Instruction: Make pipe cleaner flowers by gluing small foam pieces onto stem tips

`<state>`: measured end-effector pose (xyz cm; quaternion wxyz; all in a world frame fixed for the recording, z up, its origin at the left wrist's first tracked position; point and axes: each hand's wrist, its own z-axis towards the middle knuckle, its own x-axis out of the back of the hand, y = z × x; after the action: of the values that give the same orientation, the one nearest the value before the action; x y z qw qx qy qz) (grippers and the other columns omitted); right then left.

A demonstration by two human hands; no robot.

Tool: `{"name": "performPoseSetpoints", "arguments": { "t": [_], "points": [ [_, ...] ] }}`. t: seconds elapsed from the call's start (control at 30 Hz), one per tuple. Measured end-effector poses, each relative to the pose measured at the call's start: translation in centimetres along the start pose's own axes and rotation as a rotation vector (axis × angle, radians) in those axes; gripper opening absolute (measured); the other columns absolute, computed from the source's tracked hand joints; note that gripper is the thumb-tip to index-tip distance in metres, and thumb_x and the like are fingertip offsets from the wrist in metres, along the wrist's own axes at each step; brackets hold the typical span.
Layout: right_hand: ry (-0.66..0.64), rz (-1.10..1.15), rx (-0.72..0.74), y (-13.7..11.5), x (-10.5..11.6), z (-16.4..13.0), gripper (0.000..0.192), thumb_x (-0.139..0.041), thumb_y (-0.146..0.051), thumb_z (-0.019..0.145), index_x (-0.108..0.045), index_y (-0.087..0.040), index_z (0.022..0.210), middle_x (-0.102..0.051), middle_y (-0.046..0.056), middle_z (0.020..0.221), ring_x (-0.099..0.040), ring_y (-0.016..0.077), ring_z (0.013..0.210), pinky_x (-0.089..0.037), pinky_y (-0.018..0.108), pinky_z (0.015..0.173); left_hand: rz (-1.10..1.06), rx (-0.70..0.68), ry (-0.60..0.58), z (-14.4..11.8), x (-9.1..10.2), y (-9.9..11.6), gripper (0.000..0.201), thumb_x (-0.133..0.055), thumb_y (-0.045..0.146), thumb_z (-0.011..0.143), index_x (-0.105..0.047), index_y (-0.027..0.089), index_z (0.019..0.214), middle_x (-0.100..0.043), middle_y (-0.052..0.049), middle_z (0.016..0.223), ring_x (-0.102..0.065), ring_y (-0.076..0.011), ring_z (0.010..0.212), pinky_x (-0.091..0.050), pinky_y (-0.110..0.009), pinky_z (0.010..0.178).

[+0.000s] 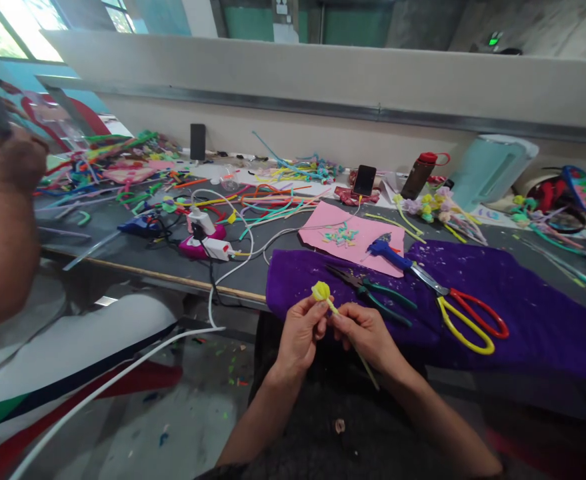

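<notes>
Yellow flower (321, 291) made of pipe cleaner, small curled head on a thin stem (367, 365), held in front of the table edge, just over the near rim of the purple cloth (533, 313). Left hand (300, 333) fingers curled in, thumb and fingertips pinching the flower head from below and the left side. Right hand (367, 331) also closed tight, thumb and forefinger pinched on the stem right under the head; stem runs down and right past the wrist, low end hanging free over the lap. Both hands nearly touching each other, no fingers spread.

On the cloth just behind the hands: green-handled pliers (373, 290), lying flat, untouched. Right of them scissors (465, 313) with one yellow and one red loop, blades pointing up-left. Blue glue gun (387, 252) lies across the edge of a pink sheet (357, 230) with small coloured bits on it. Further back a phone (365, 180) propped up, dark bottle (420, 175) with red cap, pale blue kettle (493, 170). Loose pipe cleaners (273, 200) in many colours spread over the grey table (137, 250), white charger (217, 248) and cable near the left middle. Another person's arm (0, 220) blurred at far left edge, close to camera, its hand state unclear
</notes>
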<state>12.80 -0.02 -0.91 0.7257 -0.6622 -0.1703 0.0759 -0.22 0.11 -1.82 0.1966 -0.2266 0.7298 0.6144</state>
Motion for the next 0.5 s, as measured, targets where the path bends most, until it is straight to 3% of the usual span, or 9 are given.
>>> {"name": "performPoseSetpoints", "arguments": {
  "t": [0.23,0.5],
  "points": [
    [-0.013,0.0,-0.006,0.31,-0.12,0.08,0.029,-0.051,-0.037,0.083,-0.058,-0.014,0.066,-0.054,-0.003,0.056,-0.045,0.0049,0.041,-0.033,0.018,0.04,-0.008,-0.039,0.012,0.12,0.07,-0.26,0.019,-0.069,0.027,0.065,-0.064,0.011,0.074,-0.043,0.006,0.047,-0.031,-0.0004,0.037,-0.021,-0.014,0.036],
    [-0.045,0.159,-0.046,0.31,0.02,0.29,0.032,-0.051,-0.04,0.082,-0.057,-0.014,0.065,-0.054,-0.002,0.055,-0.043,0.0048,0.039,-0.032,0.017,0.038,0.0,0.013,0.008,-0.17,0.38,-0.23,0.02,-0.073,0.021,0.06,-0.066,0.013,0.077,-0.053,0.004,0.057,-0.036,-0.0001,0.04,-0.025,-0.013,0.037]
  ]
}}
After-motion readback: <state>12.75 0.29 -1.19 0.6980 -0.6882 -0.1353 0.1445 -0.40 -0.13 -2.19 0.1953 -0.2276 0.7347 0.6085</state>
